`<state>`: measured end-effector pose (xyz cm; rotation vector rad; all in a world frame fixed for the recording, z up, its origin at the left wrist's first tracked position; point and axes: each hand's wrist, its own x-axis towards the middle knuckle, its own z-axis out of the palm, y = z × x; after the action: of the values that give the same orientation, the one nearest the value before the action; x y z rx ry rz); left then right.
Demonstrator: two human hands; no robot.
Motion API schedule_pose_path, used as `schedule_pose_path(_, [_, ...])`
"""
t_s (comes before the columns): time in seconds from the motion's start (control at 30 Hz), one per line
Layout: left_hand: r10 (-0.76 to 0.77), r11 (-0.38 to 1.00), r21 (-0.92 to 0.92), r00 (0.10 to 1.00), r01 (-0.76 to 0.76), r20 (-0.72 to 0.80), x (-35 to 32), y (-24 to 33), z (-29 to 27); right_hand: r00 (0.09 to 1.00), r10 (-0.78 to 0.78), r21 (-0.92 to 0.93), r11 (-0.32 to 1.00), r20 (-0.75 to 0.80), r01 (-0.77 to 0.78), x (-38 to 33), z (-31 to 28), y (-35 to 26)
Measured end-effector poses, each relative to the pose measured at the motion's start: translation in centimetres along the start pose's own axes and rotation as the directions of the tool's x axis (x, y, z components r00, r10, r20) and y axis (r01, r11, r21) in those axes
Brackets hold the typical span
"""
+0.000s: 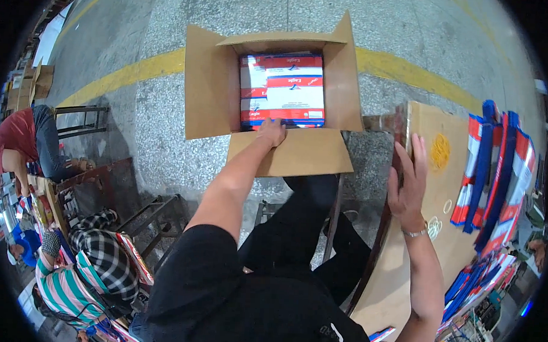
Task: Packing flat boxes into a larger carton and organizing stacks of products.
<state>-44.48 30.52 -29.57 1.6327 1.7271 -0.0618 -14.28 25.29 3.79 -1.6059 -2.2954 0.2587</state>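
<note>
An open cardboard carton (212, 87) stands in front of me with its flaps folded outward. Inside lie several flat red, white and blue printed packs (295, 98), stacked and overlapping. My left hand (271, 133) reaches over the near flap to the packs at the carton's near side; its fingers point down, and whether they grip anything is hidden. To the right, my right hand (409, 183) is open, fingers apart, at the edge of a brown tabletop (397, 278). It holds nothing.
Yellow rubber bands (440, 151) and pale bands (434, 228) lie on the tabletop. Bundles of red, white and blue flat packaging (494, 172) line its right side. At left, people (89, 279) work beside metal frames (154, 218). A yellow line (129, 69) crosses the floor.
</note>
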Motion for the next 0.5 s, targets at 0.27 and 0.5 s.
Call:
schedule_pose_path(0.27, [-0.282,0.912,0.282,0.955,0.296,-0.090,8.0,-6.2,2.3,0.995,0.033,0.001,0.999,0.099,-0.033,-0.1,0.7,0.9])
schedule_pose_path(0.5, [-0.266,0.908,0.357,0.960,0.222,0.081,12.2,-9.3,0.1,0.970,0.130,-0.047,0.991,0.207,-0.123,-0.5,0.4,1.4])
